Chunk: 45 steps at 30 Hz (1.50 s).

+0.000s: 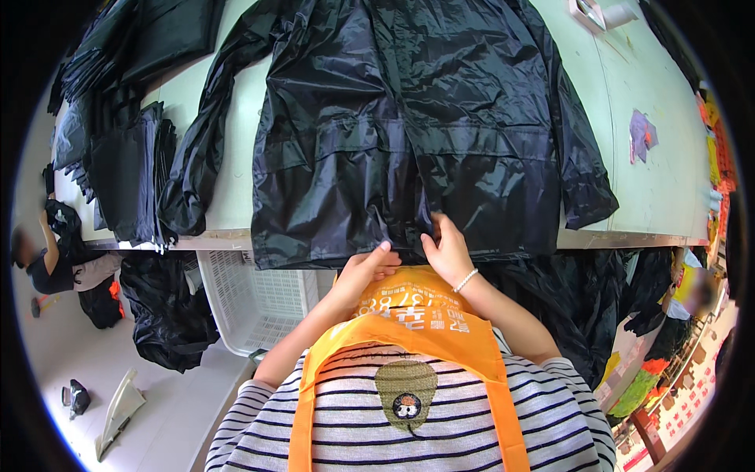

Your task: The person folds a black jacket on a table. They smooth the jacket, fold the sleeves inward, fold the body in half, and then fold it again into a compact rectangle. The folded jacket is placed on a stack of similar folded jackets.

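A shiny black rain jacket (487, 189) lies spread front up on the table, its sleeves out to both sides and its hem hanging just over the near edge. At the middle of the hem, my left hand (366, 271) is closed on the fabric left of the front opening, thumb on top and fingers curled. My right hand (450, 256), with a white bead bracelet (465, 280) at its wrist, pinches the jacket's front edge right of the opening. Some of the fabric between the fingers is hidden. Below both hands is my orange apron (409, 311).
Stacks of folded black garments (130, 165) lie on the pale table (598, 86) at left. A grey-purple scrap (642, 135) lies at right, a small box (587, 14) far right. Under the edge stand a white basket (244, 303) and black garment heaps (161, 303). Other people are at both sides.
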{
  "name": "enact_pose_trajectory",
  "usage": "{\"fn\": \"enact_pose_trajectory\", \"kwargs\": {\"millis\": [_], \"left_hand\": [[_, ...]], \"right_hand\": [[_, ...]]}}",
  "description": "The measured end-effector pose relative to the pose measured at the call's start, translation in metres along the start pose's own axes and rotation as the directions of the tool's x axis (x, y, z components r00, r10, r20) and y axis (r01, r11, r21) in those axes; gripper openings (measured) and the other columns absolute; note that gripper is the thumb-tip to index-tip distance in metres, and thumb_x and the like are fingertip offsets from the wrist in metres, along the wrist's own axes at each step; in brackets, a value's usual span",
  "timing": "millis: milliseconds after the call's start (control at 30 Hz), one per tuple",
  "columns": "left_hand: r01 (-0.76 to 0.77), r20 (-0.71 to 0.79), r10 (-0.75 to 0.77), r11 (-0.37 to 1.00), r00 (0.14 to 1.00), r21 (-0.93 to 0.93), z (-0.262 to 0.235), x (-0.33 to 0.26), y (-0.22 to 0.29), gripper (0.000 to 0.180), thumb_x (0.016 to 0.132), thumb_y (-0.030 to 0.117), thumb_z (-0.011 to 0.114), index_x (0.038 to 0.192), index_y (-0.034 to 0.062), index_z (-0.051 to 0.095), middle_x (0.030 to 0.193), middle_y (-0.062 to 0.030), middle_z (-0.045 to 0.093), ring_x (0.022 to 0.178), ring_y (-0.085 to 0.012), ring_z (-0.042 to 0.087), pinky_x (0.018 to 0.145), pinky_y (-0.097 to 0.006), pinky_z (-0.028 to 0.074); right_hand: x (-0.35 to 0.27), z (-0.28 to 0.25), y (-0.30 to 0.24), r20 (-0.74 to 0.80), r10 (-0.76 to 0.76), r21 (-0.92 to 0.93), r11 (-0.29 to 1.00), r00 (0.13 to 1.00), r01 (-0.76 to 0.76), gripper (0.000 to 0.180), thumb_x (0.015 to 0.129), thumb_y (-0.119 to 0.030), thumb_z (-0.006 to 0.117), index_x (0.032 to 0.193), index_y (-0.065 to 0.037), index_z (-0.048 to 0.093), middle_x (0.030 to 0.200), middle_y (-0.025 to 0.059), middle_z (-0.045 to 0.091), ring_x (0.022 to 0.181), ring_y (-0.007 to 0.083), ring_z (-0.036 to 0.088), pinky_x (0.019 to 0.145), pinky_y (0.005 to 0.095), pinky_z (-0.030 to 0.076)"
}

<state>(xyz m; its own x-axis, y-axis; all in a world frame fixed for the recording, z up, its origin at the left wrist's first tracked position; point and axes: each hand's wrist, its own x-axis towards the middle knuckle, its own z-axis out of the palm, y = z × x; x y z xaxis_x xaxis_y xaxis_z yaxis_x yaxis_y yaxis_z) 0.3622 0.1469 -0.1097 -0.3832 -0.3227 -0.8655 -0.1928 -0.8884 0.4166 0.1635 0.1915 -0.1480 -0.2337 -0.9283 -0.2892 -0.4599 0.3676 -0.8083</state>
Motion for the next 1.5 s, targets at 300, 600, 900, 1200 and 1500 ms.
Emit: {"fn": "enact_pose_trajectory", "kwargs": {"millis": [300,600,900,1200,1500], "left_hand": [[-0.318,-0.28,0.166,0.648,0.946,-0.692,0.042,0.043,-0.046,0.016,0.087,0.02,0.067,0.09,0.0073,0.058,0.093,-0.0059,0.062,0.089,-0.0204,0.059,0.087,-0.033,0.048],[-0.66,-0.533,0.493,0.73,0.687,-0.175,0.065,-0.006,-0.039,0.016,0.081,0.002,0.07,0.088,0.0059,0.055,0.071,0.0008,0.059,0.059,-0.0076,0.056,0.055,-0.019,0.046],[-0.571,-0.54,0.343,0.749,0.769,-0.337,0.072,-0.006,-0.04,0.031,0.079,0.004,0.073,0.08,0.0078,0.043,0.073,-0.0023,0.055,0.068,-0.0105,0.057,0.066,-0.026,0.047],[-0.272,-0.192,0.193,0.674,0.962,-0.687,0.037,0.038,-0.061,0.008,0.082,0.004,0.069,0.085,0.0074,0.063,0.084,-0.0056,0.064,0.079,-0.0176,0.059,0.071,-0.032,0.045],[-0.289,-0.296,0.119,0.713,0.948,-0.639,0.029,0.033,-0.059,0.012,0.095,0.007,0.05,0.106,0.0022,0.053,0.099,-0.0083,0.06,0.09,-0.0203,0.059,0.08,-0.034,0.049]], "right_hand": [[-0.03,-0.024,-0.016,-0.056,-0.262,0.059,0.962,0.963,0.266,0.022,0.087,-0.002,0.058,0.107,0.004,0.057,0.08,0.0133,0.053,0.065,0.0195,0.054,0.06,0.0298,0.045],[-0.041,-0.011,-0.034,-0.041,-0.3,0.154,0.941,0.953,0.303,0.02,0.08,-0.005,0.067,0.099,-0.001,0.065,0.084,0.0126,0.063,0.072,0.0292,0.062,0.064,0.0345,0.05],[-0.044,-0.006,-0.029,-0.176,-0.511,0.007,0.854,0.841,0.52,0.012,0.078,-0.001,0.069,0.089,-0.001,0.066,0.084,0.009,0.062,0.074,0.0239,0.062,0.064,0.0311,0.05],[-0.058,-0.003,-0.026,-0.038,-0.527,0.027,0.849,0.849,0.528,0.023,0.078,0.002,0.061,0.101,0.0,0.065,0.098,0.0115,0.058,0.089,0.0284,0.057,0.076,0.0345,0.049],[-0.035,0.002,-0.014,0.178,-0.479,0.208,0.872,0.859,0.443,0.033,0.079,0.002,0.054,0.111,-0.003,0.063,0.104,0.0124,0.056,0.098,0.0301,0.055,0.085,0.0352,0.047]]}}
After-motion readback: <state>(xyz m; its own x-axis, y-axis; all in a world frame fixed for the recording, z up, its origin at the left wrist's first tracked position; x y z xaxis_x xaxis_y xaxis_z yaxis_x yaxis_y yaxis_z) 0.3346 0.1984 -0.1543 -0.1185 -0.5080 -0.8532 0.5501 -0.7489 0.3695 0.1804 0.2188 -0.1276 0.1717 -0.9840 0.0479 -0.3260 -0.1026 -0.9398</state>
